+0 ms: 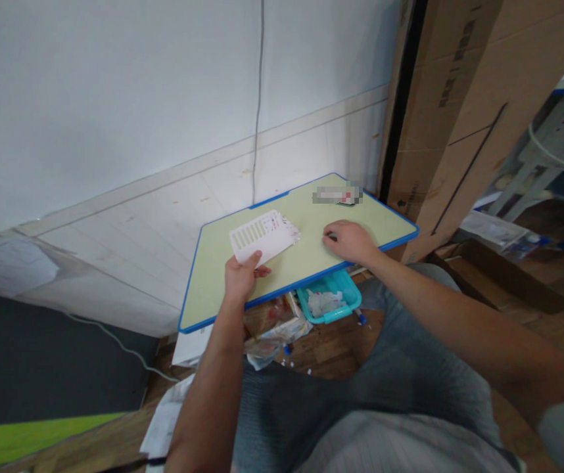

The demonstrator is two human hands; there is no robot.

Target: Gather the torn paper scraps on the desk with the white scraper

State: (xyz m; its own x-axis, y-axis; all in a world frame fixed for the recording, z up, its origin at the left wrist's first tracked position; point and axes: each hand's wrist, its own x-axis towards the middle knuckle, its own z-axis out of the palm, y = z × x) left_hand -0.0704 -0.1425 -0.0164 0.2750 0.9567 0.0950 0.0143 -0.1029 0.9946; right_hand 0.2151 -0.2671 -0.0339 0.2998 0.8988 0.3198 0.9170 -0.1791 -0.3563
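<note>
My left hand (241,276) grips a white sheet of card (277,244) by its near left edge, thumb on top. Across the card's left part runs a row of several pale green strips; small printed marks and ragged bits show along its right end. My right hand (348,241) is curled over the table to the right of the card, apart from it. Its thumb and fingers come together, and whatever may be between them is hidden. Both hands are over a pale green table (203,289) with a blue edge.
A blurred-out flat object (337,195) lies at the table's back right. Beneath the front edge, a turquoise basket (336,315) holds white scraps. Tall cardboard boxes (454,131) stand to the right. Behind the table, a cable (258,98) hangs down the white wall.
</note>
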